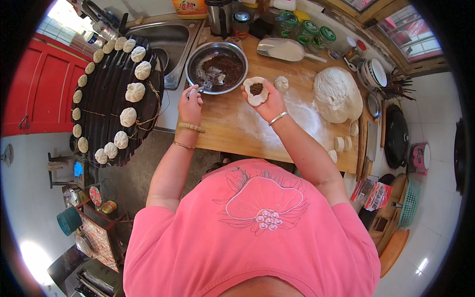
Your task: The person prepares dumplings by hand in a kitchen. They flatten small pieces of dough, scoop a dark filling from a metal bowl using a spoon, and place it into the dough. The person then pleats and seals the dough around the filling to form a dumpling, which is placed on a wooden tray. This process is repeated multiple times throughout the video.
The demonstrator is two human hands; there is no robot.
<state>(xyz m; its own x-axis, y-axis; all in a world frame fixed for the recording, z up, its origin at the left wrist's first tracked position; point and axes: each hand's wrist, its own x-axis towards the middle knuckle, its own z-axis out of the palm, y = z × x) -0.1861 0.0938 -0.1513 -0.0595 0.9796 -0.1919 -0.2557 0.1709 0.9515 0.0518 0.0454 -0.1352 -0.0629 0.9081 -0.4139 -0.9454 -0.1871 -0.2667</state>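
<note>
My left hand (190, 103) grips the handle of a metal spoon (200, 89) at the near left rim of a steel bowl (190, 74). The spoon's head lies in the dark crumbly filling (232, 67) inside. On my right hand (271, 102) rests a flat dough wrapper (255, 99) with a mound of dark filling (256, 88) at its middle. A pleated bun (281, 84) sits just beyond that hand. Farther right is a large dough mass (337, 94), with several cut dough pieces (339, 144) nearer me. Pleated buns (128, 117) ring a dark slatted round tray (107, 96) at left.
The wooden board (215, 126) bears scattered flour. A flour scoop (282, 49) and green-lidded jars (310, 28) stand at its back. A cleaver (371, 141) and a rolling pin (383, 128) lie at right. Behind the tray is a sink (182, 44).
</note>
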